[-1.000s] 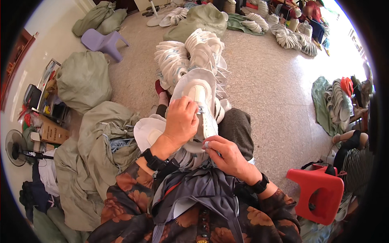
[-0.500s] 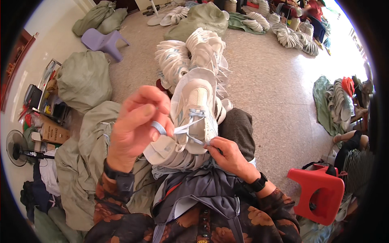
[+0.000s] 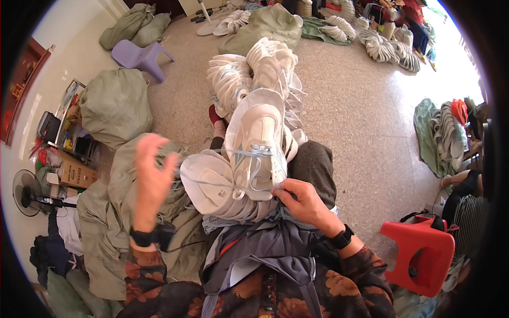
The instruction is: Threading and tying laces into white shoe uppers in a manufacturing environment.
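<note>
On my lap lies an unsoled white shoe upper (image 3: 261, 124) with a mesh toe pointing away from me. A light blue shoelace (image 3: 256, 168) runs through its eyelets, with a loop hanging over the opening. My right hand (image 3: 305, 201) pinches the lace at the upper's near right edge. To the left, my left hand (image 3: 152, 177) is raised beside the upper, its fingers smeared by motion. A thin lace strand stretches from the upper toward it, across another white upper (image 3: 204, 183); whether the fingers hold it is unclear.
Stacks of white uppers (image 3: 230, 79) stand just beyond my lap. Green cloth sacks (image 3: 114, 106) lie on the left, near a purple chair (image 3: 139, 57) and a fan (image 3: 27, 192). A red stool (image 3: 419, 254) is at the right. Another person (image 3: 416, 24) sits far right.
My left hand has moved left and away from the upper, drawing the lace out into a longer, thinner strand. The right hand stays at the upper's edge. The view has shifted slightly.
</note>
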The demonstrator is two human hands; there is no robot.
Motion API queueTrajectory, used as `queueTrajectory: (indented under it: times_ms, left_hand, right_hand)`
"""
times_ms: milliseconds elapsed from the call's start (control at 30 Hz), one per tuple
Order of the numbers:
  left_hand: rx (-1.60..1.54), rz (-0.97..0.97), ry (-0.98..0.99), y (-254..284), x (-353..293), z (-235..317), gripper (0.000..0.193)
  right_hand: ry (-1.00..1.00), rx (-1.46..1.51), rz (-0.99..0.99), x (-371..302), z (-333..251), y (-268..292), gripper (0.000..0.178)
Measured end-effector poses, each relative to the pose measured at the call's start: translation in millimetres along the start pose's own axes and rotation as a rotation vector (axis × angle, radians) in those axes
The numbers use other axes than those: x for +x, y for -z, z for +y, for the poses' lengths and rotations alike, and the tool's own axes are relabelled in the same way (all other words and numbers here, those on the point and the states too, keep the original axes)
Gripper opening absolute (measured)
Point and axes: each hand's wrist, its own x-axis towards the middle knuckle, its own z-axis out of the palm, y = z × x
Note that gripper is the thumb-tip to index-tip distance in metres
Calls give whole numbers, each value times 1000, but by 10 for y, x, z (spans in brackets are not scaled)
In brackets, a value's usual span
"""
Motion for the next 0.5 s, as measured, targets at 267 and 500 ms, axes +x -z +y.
queueTrajectory:
  times_ms: [267, 500]
  left_hand:
    - [-380, -118, -136, -1304, -35, 619, 49]
    - [-576, -278, -79, -1377, 49, 485, 35]
  right_hand:
    - [-151, 389, 11, -77, -91, 239, 18]
    - [-11, 1195, 383, -593, 194, 1074, 29]
